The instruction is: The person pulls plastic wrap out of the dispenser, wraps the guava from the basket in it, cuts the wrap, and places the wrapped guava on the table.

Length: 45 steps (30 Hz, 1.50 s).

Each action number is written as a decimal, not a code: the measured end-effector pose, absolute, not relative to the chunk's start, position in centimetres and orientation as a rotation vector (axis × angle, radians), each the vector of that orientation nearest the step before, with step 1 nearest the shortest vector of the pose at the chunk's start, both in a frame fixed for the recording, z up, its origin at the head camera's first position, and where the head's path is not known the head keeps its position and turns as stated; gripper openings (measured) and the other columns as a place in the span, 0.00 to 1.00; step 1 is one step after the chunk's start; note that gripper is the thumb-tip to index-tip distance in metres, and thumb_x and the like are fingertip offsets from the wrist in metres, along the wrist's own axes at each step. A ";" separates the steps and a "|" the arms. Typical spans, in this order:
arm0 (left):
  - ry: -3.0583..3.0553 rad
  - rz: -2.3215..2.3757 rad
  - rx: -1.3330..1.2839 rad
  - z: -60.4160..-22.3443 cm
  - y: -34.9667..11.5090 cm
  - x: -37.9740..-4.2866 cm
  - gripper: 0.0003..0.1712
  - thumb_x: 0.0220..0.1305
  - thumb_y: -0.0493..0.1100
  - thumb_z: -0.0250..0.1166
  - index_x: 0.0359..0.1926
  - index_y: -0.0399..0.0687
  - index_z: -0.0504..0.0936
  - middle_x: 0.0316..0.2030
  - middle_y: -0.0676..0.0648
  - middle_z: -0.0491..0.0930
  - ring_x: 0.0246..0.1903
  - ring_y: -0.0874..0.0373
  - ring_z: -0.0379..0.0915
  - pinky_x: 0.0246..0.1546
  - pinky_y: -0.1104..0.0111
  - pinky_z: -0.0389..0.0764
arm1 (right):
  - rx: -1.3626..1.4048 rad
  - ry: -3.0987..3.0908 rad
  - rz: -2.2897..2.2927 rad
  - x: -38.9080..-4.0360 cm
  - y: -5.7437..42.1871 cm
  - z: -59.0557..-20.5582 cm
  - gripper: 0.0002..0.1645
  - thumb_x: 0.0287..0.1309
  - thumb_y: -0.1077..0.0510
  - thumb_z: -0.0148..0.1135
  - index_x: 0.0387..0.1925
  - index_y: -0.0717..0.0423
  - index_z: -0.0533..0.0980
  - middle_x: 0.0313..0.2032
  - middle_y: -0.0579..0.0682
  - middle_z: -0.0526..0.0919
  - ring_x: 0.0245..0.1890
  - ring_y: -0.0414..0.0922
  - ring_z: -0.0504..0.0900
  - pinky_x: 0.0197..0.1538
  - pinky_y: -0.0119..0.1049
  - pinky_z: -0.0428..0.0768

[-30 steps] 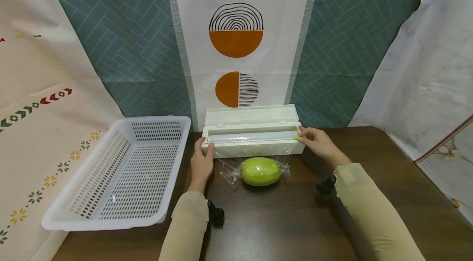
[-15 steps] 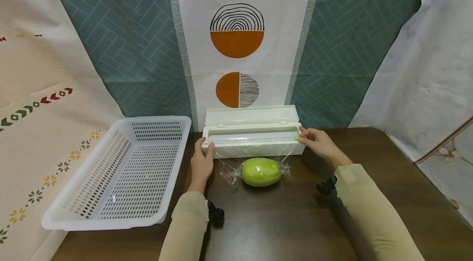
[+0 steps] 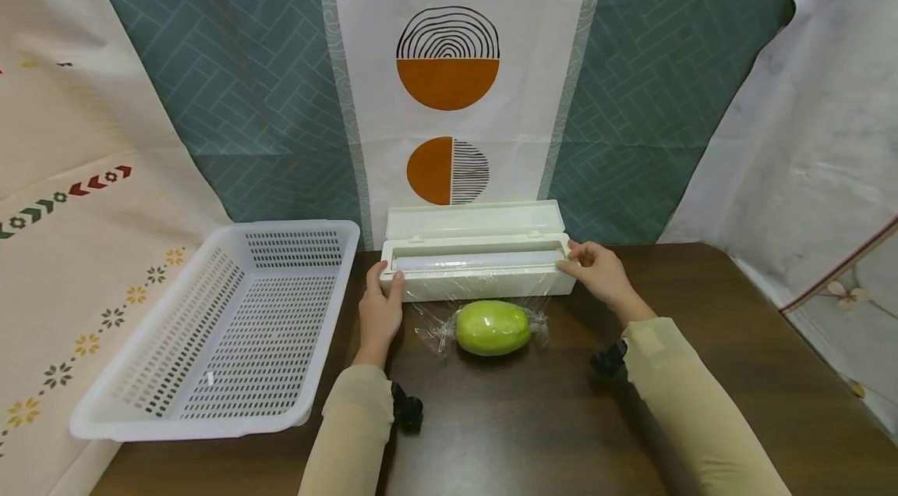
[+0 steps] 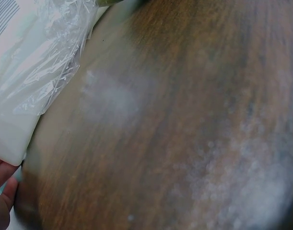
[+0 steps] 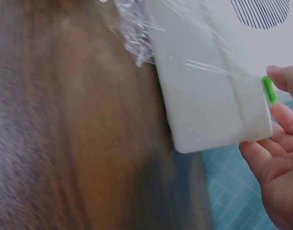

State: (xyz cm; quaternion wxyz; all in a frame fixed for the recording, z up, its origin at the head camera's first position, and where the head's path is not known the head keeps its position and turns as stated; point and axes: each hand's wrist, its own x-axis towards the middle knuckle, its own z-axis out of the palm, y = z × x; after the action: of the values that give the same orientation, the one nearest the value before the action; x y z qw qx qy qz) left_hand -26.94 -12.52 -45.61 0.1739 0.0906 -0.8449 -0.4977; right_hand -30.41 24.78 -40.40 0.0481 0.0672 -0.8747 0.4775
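Observation:
A white cling film box (image 3: 484, 285) stands at the back of the table with its lid (image 3: 477, 220) raised and a roll of film (image 3: 477, 260) inside. My left hand (image 3: 379, 317) grips its left end, thumb on the front and fingers at the side. At the right end, my right hand (image 3: 602, 278) has thumb and index finger at a small green slider (image 5: 269, 89), its other fingers against the box's end. Film runs from the box down to a green oblong fruit (image 3: 493, 328), which is wrapped in it with crumpled film (image 5: 136, 43) at both ends.
A white perforated plastic basket (image 3: 330, 324) sits to the left, with a small white scrap (image 3: 210, 378) in its bottom. Patterned cloths hang behind the table (image 3: 505, 418) and at both sides.
My right hand has shifted very slightly left, and its thumb now covers the green slider in the head view. The left hand, box and fruit stay in place; the head view shifts a little.

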 end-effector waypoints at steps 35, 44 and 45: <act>-2.387 -1.402 0.247 -45.5 -12.5 -27.0 0.28 0.69 0.60 0.50 0.65 0.58 0.60 0.64 0.37 0.67 0.63 0.40 0.64 0.61 0.47 0.63 | 0.087 -2.544 1.605 -30.3 24.5 -41.0 0.18 0.58 0.59 0.64 0.40 0.72 0.72 0.63 0.63 0.69 0.66 0.56 0.66 0.58 0.32 0.72; -2.397 -1.411 0.254 -45.4 -12.4 -27.0 0.28 0.69 0.60 0.50 0.66 0.58 0.60 0.64 0.38 0.67 0.63 0.40 0.63 0.62 0.47 0.63 | 0.078 -2.455 1.690 -30.4 24.5 -41.3 0.16 0.57 0.63 0.63 0.39 0.74 0.70 0.61 0.65 0.70 0.63 0.57 0.69 0.45 0.15 0.72; -2.396 -1.411 0.253 -45.4 -12.4 -27.0 0.28 0.69 0.60 0.50 0.66 0.58 0.60 0.64 0.38 0.67 0.63 0.40 0.63 0.62 0.47 0.63 | 0.074 -2.453 1.695 -30.4 24.5 -41.3 0.16 0.58 0.63 0.62 0.39 0.74 0.70 0.61 0.65 0.70 0.63 0.57 0.69 0.46 0.16 0.72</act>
State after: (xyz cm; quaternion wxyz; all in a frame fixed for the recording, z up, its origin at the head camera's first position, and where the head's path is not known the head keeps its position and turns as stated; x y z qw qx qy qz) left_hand -26.98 -12.36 -45.43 0.1737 0.0892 -0.8452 -0.4976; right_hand -30.35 24.55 -41.26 0.0793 0.0248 -0.8198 0.5665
